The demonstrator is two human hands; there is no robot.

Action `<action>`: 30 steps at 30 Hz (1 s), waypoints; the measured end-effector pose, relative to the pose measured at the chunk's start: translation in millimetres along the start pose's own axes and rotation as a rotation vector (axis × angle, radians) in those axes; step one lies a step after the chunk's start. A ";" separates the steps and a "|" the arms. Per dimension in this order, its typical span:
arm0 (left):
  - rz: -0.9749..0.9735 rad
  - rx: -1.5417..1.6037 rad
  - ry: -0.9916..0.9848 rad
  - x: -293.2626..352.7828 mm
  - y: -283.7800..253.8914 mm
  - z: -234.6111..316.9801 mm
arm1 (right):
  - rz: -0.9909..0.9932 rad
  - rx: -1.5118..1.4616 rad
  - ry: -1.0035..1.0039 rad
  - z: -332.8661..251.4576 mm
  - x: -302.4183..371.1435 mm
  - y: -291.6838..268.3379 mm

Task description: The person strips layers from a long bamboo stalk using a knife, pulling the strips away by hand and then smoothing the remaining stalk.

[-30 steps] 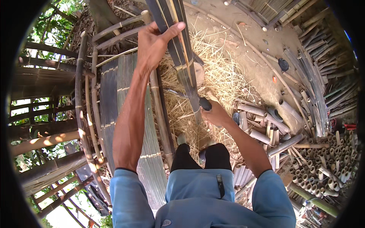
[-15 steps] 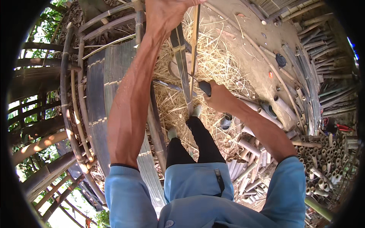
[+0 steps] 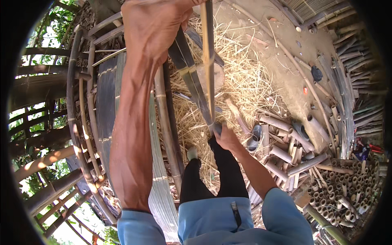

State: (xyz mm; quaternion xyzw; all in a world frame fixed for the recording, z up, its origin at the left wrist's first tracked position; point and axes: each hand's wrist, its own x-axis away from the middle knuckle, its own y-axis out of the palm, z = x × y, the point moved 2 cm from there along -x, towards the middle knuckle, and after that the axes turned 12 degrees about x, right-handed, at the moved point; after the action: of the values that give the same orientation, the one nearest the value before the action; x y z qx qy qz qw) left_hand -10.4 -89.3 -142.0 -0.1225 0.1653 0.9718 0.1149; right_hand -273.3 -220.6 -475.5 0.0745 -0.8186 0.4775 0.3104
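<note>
My left hand (image 3: 157, 28) is closed at the top of the view, its fingertips partly hidden, gripping a split bamboo length. One dark bamboo strip (image 3: 188, 67) runs down from under that hand. A paler-edged strip (image 3: 208, 53) stands beside it, and the two meet in a narrow V near my knees. At that lower meeting point my right hand (image 3: 227, 138) is closed around the dark handle (image 3: 218, 128) of a knife. The knife's blade cannot be made out now.
Pale bamboo shavings (image 3: 241, 69) cover the ground ahead, around a round wood block (image 3: 214, 77). A bamboo slat bench (image 3: 159, 192) and railing (image 3: 73, 102) stand at left. Cut bamboo tubes (image 3: 343, 192) are heaped at right. A dark shoe-like object (image 3: 255, 136) lies near my right hand.
My right hand has moved down toward my knees with the knife, to the lower end of the split. My left hand appears nearer and a little further left, still gripping the bamboo.
</note>
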 end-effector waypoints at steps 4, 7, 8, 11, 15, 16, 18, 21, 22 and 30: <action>0.064 -0.284 -0.117 15.1 17.1 -14.7 | -0.208 -0.156 0.004 87.0 -16.6 79.0; 0.179 0.061 -0.074 19.6 -29.4 -19.0 | -0.323 -0.242 0.068 105.7 -28.5 124.0; 0.206 0.083 -0.019 20.5 -30.8 -5.8 | -0.297 -0.258 0.038 105.0 -40.7 122.9; 0.115 -0.002 0.047 33.4 -42.7 -3.3 | -0.352 -0.434 -0.050 71.3 -23.4 90.8; 0.150 0.024 0.077 38.3 -24.0 -4.0 | -0.249 -0.288 -0.213 95.2 -32.8 92.9; 0.176 0.042 0.076 38.4 -27.3 -0.3 | -0.349 -0.243 -0.251 93.0 -36.6 85.7; 0.215 0.110 0.071 40.7 -40.0 -0.4 | -0.662 -0.274 -0.130 81.0 -45.7 44.9; 0.206 0.154 -0.021 38.7 -31.7 1.5 | -0.805 -0.119 -0.253 111.0 -94.3 23.8; 0.209 0.143 -0.021 37.1 -31.2 -0.5 | -0.849 -0.088 -0.283 112.9 -104.4 23.5; -0.034 -0.157 -0.123 16.3 -13.1 -24.8 | -0.215 -0.417 0.015 109.5 -53.6 132.0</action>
State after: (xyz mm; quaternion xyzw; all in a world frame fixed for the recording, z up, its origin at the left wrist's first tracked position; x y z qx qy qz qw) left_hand -17.3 -82.9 -173.0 -0.0740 0.0792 0.9854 0.1313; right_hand -333.7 -250.3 -642.1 0.0921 -0.8846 0.2628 0.3741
